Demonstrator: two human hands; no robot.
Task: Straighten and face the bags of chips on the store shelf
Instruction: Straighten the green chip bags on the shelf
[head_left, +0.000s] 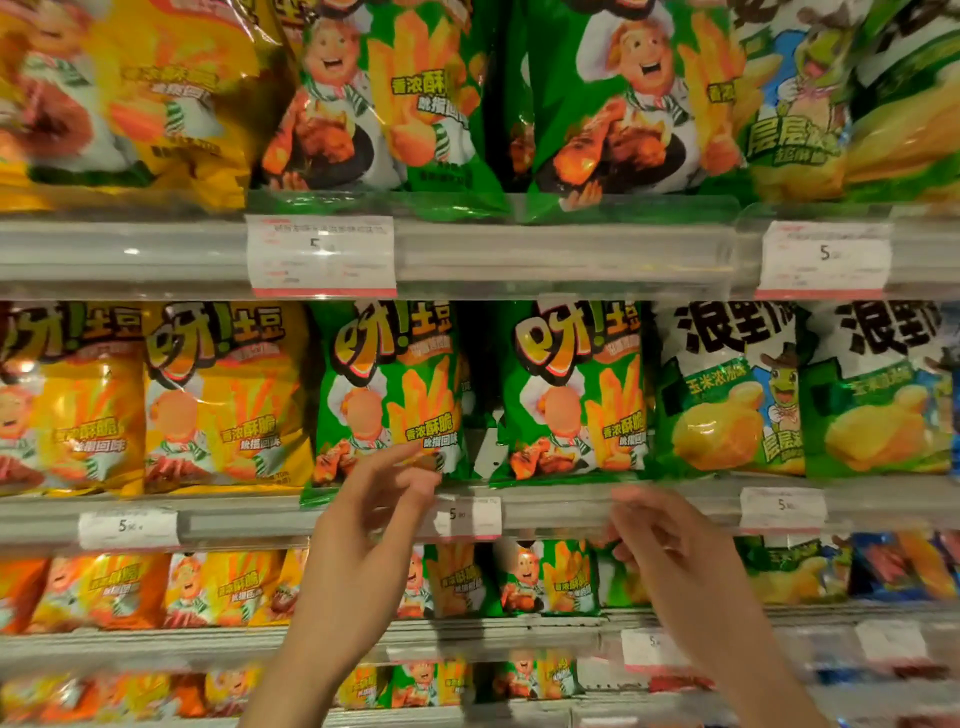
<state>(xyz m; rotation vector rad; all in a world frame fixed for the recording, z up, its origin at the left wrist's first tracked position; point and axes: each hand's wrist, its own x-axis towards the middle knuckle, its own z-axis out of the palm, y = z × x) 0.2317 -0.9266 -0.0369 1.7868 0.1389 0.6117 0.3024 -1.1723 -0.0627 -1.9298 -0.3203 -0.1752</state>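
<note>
Two green chip bags stand face out on the middle shelf, one left of centre (389, 395) and one right of centre (571, 395), with a dark gap between them. The left bag's bottom edge hangs slightly over the shelf rail (249, 519). My left hand (374, 514) reaches up with loosely spread fingers, whose tips are at the lower right corner of the left green bag. My right hand (660, 540) is blurred in front of the rail below the right green bag, fingers loosely curled and holding nothing.
Yellow bags (223, 395) fill the middle shelf to the left, and white-and-green corn bags (727, 395) stand to the right. Larger bags (613, 104) crowd the shelf above. Smaller bags (545, 577) line the lower shelves. Price tags (470, 514) clip onto the clear rails.
</note>
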